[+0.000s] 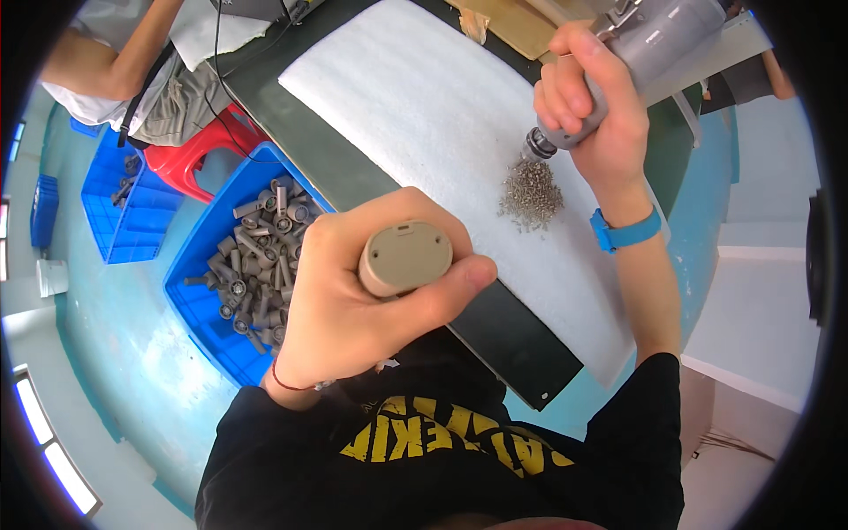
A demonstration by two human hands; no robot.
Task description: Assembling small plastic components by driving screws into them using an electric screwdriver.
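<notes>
My left hand [353, 300] is closed round a tan, tube-like plastic housing [408, 256]. Its flat oval end faces up and shows two small holes and a slot; the rest is hidden in my palm. My right hand [609, 115] grips a grey electric screwdriver [658, 44], fingers wrapped round it. The tool slants down to the left, and its dark metal tip [537, 146] is at the upper edge of a heap of small metal screws [532, 194]. Whether a screw sits on the tip is too small to tell. The heap lies on a white foam sheet [380, 79].
The sheet covers much of a dark green table [521, 344]. At the left, a blue crate [199, 322] holds many grey-brown pipe-shaped parts [256, 256]. Beyond it are a red stool [181, 168] with a seated person, and another blue crate [132, 216]. A cable hangs by the table's left edge.
</notes>
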